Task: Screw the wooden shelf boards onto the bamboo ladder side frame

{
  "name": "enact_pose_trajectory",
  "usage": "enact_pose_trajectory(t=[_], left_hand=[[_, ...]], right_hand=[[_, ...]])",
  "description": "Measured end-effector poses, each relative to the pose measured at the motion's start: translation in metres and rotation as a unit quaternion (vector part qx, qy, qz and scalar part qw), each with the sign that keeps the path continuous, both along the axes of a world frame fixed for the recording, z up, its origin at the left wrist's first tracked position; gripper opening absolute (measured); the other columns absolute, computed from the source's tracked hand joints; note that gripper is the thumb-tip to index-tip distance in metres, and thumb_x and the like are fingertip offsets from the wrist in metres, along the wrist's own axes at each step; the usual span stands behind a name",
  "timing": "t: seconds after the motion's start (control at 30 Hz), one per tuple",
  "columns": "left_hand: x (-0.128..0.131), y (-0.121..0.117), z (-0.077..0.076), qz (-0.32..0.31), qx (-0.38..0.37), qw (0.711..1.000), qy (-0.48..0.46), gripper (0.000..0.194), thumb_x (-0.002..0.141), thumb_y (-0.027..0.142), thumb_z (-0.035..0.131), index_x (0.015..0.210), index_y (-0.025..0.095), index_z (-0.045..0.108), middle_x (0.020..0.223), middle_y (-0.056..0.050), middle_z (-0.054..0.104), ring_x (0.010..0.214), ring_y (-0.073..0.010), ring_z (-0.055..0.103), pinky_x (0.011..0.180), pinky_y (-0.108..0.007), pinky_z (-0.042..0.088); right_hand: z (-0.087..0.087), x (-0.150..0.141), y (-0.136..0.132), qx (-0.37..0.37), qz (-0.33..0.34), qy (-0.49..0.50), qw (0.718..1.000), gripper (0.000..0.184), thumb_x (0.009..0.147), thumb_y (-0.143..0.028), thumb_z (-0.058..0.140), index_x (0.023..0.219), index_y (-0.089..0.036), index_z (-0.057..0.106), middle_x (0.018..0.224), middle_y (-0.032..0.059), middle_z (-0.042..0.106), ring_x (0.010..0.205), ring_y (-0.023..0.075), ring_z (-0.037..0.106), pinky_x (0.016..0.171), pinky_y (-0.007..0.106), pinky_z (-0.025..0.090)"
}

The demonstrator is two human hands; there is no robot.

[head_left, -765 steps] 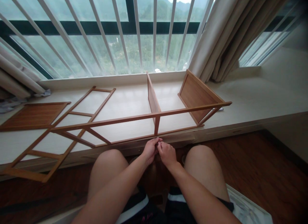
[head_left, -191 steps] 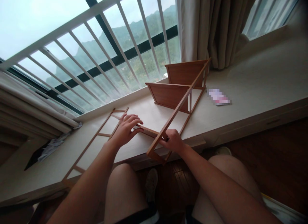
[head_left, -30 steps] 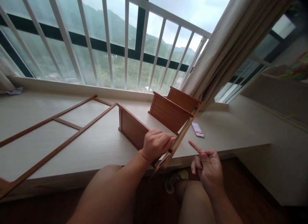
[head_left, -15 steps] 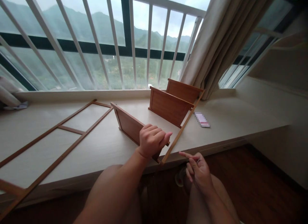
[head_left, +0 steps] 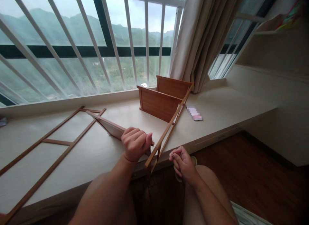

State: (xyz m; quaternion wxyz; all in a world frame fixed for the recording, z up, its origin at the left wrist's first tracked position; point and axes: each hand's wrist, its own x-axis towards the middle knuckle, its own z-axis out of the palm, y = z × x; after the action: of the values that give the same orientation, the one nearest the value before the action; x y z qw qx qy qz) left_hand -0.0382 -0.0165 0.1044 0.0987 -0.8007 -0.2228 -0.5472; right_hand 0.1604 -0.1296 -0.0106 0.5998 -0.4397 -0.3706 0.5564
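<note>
Left hand is clamped on the near end of a wooden panel, whose long axis runs from far left back to near right, so that end sits just beside the near part of the open frame (can't tell if they actually touch). The right hand is across the frame, on its right, fingertips pinched together; whether there's something tiny in there, no clue. Left is obviously the nearer hand to the panel.

Farther along, the frame carries two panels standing on edge, a near one and a far one. It's all on a pale window ledge, with a ladder-shaped frame lying flat on the left. Barred window behind, curtain far right, brown floor near right.
</note>
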Motion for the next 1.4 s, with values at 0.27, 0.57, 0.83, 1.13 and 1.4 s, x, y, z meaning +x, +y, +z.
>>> enact_pose_trajectory(t=[0.27, 0.57, 0.83, 1.13, 1.4], left_hand=[[0.002, 0.000, -0.004, -0.013, -0.014, 1.000, 0.008, 0.030, 0.087, 0.015, 0.056, 0.058, 0.019, 0.050, 0.054, 0.004, 0.057, 0.049, -0.0095, 0.048, 0.061, -0.031, 0.036], [0.000, -0.002, 0.001, -0.023, -0.046, 0.998, 0.038, 0.026, 0.087, 0.017, 0.056, 0.061, 0.019, 0.051, 0.058, 0.002, 0.059, 0.053, -0.0114, 0.049, 0.066, -0.032, 0.036], [-0.004, -0.007, 0.007, -0.033, -0.086, 0.993, 0.068, 0.024, 0.087, 0.019, 0.056, 0.064, 0.019, 0.055, 0.061, 0.002, 0.062, 0.058, -0.0123, 0.051, 0.069, -0.032, 0.036], [-0.005, -0.006, 0.010, -0.025, -0.112, 0.988, 0.101, 0.021, 0.088, 0.027, 0.060, 0.068, 0.021, 0.061, 0.064, 0.001, 0.064, 0.063, -0.0133, 0.054, 0.074, -0.033, 0.036], [-0.005, -0.006, 0.010, -0.026, -0.120, 0.988, 0.097, 0.025, 0.089, 0.028, 0.058, 0.066, 0.020, 0.061, 0.064, 0.001, 0.064, 0.064, -0.0132, 0.054, 0.075, -0.034, 0.036]], right_hand=[[0.004, -0.003, 0.000, -0.057, 0.015, -0.004, 0.998, 0.025, 0.089, -0.046, 0.058, 0.097, -0.025, 0.045, 0.070, -0.0093, 0.038, 0.042, 0.0020, 0.019, 0.033, 0.011, 0.015], [-0.008, 0.002, -0.001, 0.000, -0.013, -0.177, 0.984, 0.034, 0.090, -0.047, 0.053, 0.110, -0.021, 0.059, 0.075, -0.0006, 0.049, 0.057, 0.0096, 0.041, 0.045, 0.019, 0.030], [-0.018, 0.000, 0.001, 0.011, -0.051, -0.215, 0.975, 0.034, 0.089, -0.046, 0.053, 0.109, -0.021, 0.061, 0.069, -0.0013, 0.050, 0.063, 0.0128, 0.046, 0.055, 0.022, 0.037], [-0.016, -0.006, 0.002, -0.003, -0.011, -0.204, 0.979, 0.022, 0.087, -0.040, 0.059, 0.093, -0.019, 0.065, 0.073, 0.0009, 0.063, 0.072, 0.0161, 0.057, 0.069, 0.027, 0.043], [-0.011, -0.011, 0.002, -0.020, 0.005, -0.146, 0.989, 0.023, 0.082, -0.039, 0.070, 0.090, -0.018, 0.068, 0.087, 0.0066, 0.075, 0.086, 0.0221, 0.068, 0.083, 0.033, 0.047]])
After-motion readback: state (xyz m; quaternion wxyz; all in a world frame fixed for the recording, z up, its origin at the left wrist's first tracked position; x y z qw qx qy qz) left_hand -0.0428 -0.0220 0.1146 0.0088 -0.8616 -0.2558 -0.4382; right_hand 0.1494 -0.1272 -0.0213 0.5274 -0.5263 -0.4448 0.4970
